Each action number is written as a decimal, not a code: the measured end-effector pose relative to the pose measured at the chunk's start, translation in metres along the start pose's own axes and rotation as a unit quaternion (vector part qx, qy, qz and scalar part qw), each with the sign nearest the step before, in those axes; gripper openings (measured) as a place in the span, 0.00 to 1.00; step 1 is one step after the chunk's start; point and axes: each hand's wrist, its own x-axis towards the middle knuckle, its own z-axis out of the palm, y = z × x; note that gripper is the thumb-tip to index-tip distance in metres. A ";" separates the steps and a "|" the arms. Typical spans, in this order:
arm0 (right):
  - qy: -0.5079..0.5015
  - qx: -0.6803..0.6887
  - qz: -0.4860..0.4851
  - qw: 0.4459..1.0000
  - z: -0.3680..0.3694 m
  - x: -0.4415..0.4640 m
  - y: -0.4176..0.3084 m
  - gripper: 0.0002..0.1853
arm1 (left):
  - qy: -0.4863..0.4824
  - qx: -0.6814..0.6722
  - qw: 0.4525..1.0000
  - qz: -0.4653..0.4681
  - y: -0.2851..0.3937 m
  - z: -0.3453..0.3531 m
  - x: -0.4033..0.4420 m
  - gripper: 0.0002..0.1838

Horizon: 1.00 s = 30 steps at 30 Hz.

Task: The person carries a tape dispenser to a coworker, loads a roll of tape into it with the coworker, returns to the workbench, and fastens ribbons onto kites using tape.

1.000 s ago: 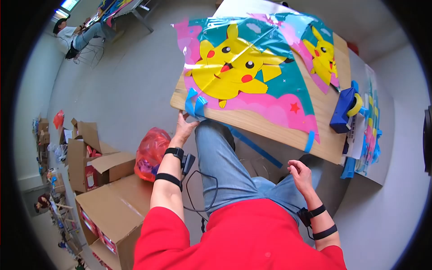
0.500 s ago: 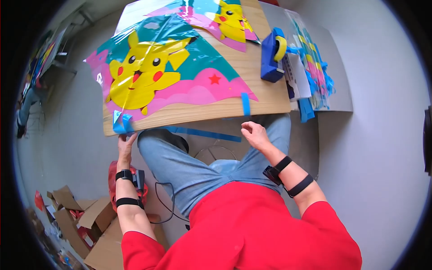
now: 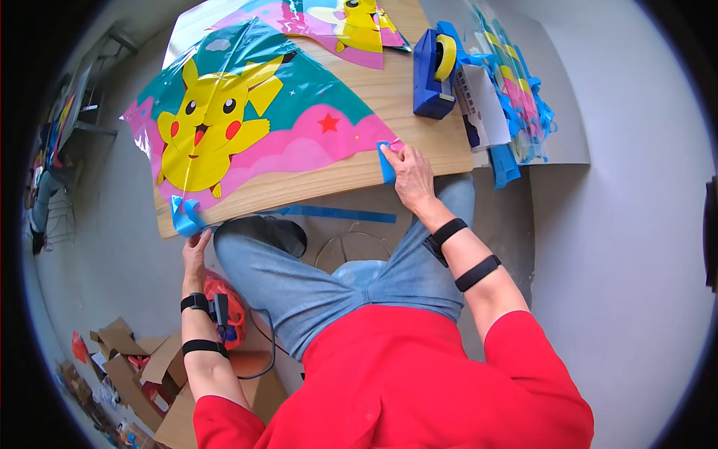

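Note:
A glossy kite [image 3: 247,165] printed with a yellow cartoon character on pink and teal lies flat on the table. At its lower right corner, my right hand [image 3: 413,178] pinches the short blue ribbon [image 3: 387,166], fingertips against the kite's tip. A curled blue ribbon [image 3: 187,216] hangs over the table edge at the lower left corner. Just below that curl is my left hand [image 3: 196,251], close against the edge; its fingertips are partly hidden, so its grip is unclear.
The wooden table [image 3: 299,187] holds a second kite [image 3: 359,34] and a blue tape dispenser [image 3: 435,71]. Right of it are a white box [image 3: 485,108] and bundled kite material [image 3: 516,90]. A blue strip [image 3: 336,214] shows below the edge; cardboard boxes [image 3: 142,367] stand lower left.
My right hand has moved up from above my thigh onto the blue ribbon at the kite's right corner. My left hand stays near the left ribbon. The view has shifted slightly.

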 end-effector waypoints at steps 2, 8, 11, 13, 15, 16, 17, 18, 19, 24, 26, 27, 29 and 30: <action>-0.022 -0.026 -0.005 0.999 0.007 -0.001 0.003 0.21 | 0.008 0.001 1.000 -0.011 0.001 0.001 -0.002 0.25; -0.029 -0.013 0.010 0.999 -0.002 0.003 0.009 0.20 | 0.019 -0.012 1.000 0.017 -0.020 0.000 0.016 0.23; -0.003 0.013 0.037 0.999 0.003 0.003 0.012 0.20 | 0.017 -0.015 0.999 0.046 -0.011 -0.002 0.007 0.22; -0.047 -0.015 0.036 0.998 -0.002 -0.002 0.013 0.20 | 0.003 0.002 0.999 0.049 0.003 -0.005 -0.001 0.22; -0.020 -0.073 0.027 0.997 -0.010 0.000 0.006 0.19 | -0.023 -0.037 0.996 0.077 0.024 0.000 -0.013 0.21; 0.005 -0.034 0.040 0.999 -0.012 0.001 -0.001 0.18 | -0.043 -0.039 0.997 0.053 0.035 -0.004 -0.018 0.21; 0.043 -0.003 0.042 0.998 -0.010 -0.002 -0.010 0.17 | -0.043 -0.109 0.992 0.045 0.042 -0.002 -0.023 0.21; 0.023 0.047 0.022 0.998 -0.013 -0.001 -0.025 0.17 | -0.031 -0.136 0.990 0.023 0.046 -0.005 -0.025 0.19; 0.005 0.094 0.001 0.996 -0.017 0.002 -0.043 0.17 | -0.067 -0.162 0.984 0.013 0.052 -0.008 -0.028 0.18; -0.049 0.089 -0.243 0.965 -0.007 0.017 -0.132 0.28 | -0.179 -0.285 0.942 -0.007 0.090 -0.005 -0.058 0.18; -0.135 0.036 -0.291 0.947 0.015 0.018 -0.152 0.44 | -0.212 -0.305 0.928 -0.001 0.092 -0.009 -0.067 0.23; -0.137 0.039 -0.262 0.954 0.025 0.020 -0.155 0.46 | -0.233 -0.317 0.919 0.000 0.100 -0.011 -0.076 0.26; -0.148 0.043 -0.200 0.968 0.040 0.021 -0.155 0.52 | -0.294 -0.323 0.898 0.045 0.112 -0.015 -0.094 0.30; -0.153 0.005 -0.209 0.966 0.048 0.023 -0.148 0.55 | -0.327 -0.325 0.885 0.065 0.117 -0.016 -0.103 0.32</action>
